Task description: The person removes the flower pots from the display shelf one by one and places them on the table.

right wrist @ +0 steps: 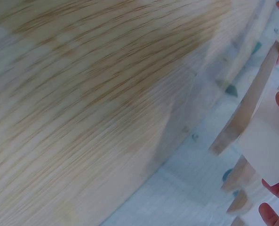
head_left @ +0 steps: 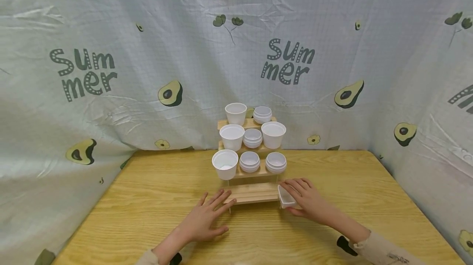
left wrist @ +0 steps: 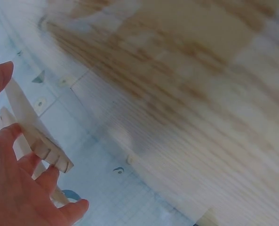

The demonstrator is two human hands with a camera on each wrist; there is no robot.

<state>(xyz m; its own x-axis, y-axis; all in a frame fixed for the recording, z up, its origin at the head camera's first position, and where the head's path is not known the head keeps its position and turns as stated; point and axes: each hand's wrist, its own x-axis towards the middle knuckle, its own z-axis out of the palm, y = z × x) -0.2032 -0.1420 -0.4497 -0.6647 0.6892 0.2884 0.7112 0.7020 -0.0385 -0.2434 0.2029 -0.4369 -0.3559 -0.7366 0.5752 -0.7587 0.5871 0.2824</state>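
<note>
My left hand (head_left: pixel 203 220) was spread wide and touched the nearest end of the lowest wooden step (head_left: pixel 255 193). My right hand (head_left: pixel 309 200) pinched a white rectangular tub (head_left: pixel 285 196) between thumb and fingers, at the other end. Farther from both hands, white cups (head_left: pixel 232 138) and small bowls (head_left: pixel 253 138) stood on the higher steps (head_left: pixel 245 174).

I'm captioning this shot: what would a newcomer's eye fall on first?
Probably the tiered wooden stand on the table, its upper three steps holding white cups and round tubs. Next, the right hand, holding a white rectangular container at the bottom step's right end, the left hand at the left end. Behind, a pale curtain shows avocados and the word "summer".
</note>
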